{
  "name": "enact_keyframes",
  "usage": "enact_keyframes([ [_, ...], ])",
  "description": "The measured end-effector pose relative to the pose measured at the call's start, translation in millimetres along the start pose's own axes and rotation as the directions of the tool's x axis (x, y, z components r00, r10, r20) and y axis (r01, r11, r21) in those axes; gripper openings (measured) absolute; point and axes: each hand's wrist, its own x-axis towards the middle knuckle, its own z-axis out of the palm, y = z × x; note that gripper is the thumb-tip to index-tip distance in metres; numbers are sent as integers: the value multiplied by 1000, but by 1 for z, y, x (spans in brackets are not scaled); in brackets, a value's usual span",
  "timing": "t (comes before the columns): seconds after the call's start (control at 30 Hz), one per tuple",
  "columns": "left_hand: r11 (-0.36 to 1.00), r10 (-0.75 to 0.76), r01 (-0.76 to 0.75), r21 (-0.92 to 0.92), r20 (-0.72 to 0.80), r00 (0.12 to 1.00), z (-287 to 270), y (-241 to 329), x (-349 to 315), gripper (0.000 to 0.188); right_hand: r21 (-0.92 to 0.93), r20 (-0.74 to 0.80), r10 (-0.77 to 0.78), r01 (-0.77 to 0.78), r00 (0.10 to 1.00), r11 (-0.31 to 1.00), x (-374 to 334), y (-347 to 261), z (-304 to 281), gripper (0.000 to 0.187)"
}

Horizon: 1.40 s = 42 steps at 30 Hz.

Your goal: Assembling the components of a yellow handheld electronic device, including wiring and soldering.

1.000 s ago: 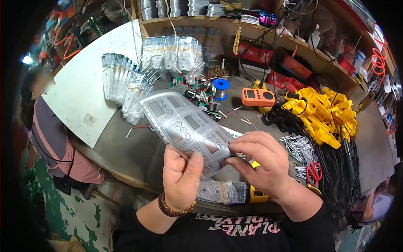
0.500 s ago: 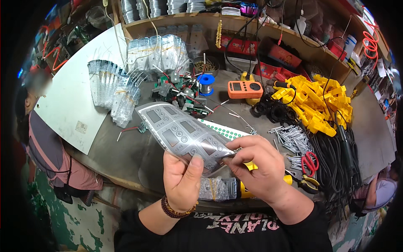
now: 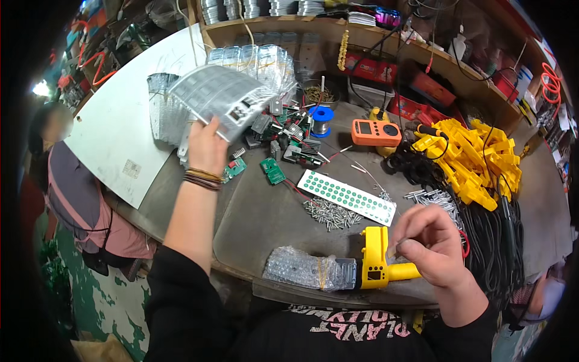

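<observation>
My left hand reaches to the far left and grips a sheet of silver stickers by its near edge. The sheet bows and covers part of the bubble-wrapped parts behind it. At the right, my right hand has thumb and index finger pinched together; a thin, faint piece seems to be between them, too small to make out. Just left of that hand lies a yellow handheld device with a small dark display and buttons. A bubble-wrapped flat part extends from its left side.
A white card of green dots lies beyond the device, beside loose screws. Circuit boards, a blue solder spool and an orange multimeter stand farther back. Yellow housings and black cables fill the right side.
My hands have parted. The left carried the sticker sheet forward and left; the right came away from it to the right, beside the yellow device, which now shows fully.
</observation>
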Motion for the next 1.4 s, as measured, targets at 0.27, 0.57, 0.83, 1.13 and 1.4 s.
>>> enact_keyframes([
  [0.27,906,-209,-143,398,716,666,100,-10,-204,76,-514,76,-1,40,997,857,-4,16,3,29],
  [0.57,947,-151,-139,291,781,606,102,-42,-237,89,-571,110,-5,67,994,818,-40,19,-22,13],
  [0.83,424,-280,-698,577,817,504,83,-60,-242,71,-273,-348,436,-534,830,800,-78,42,-16,16],
  [1.13,375,-209,-733,568,822,530,83,-62,-250,69,-392,-385,269,-420,883,818,-88,63,-7,14],
  [1.4,400,-173,-745,533,843,510,81,-63,-249,69,-506,-396,189,-386,898,772,-87,66,-4,13],
])
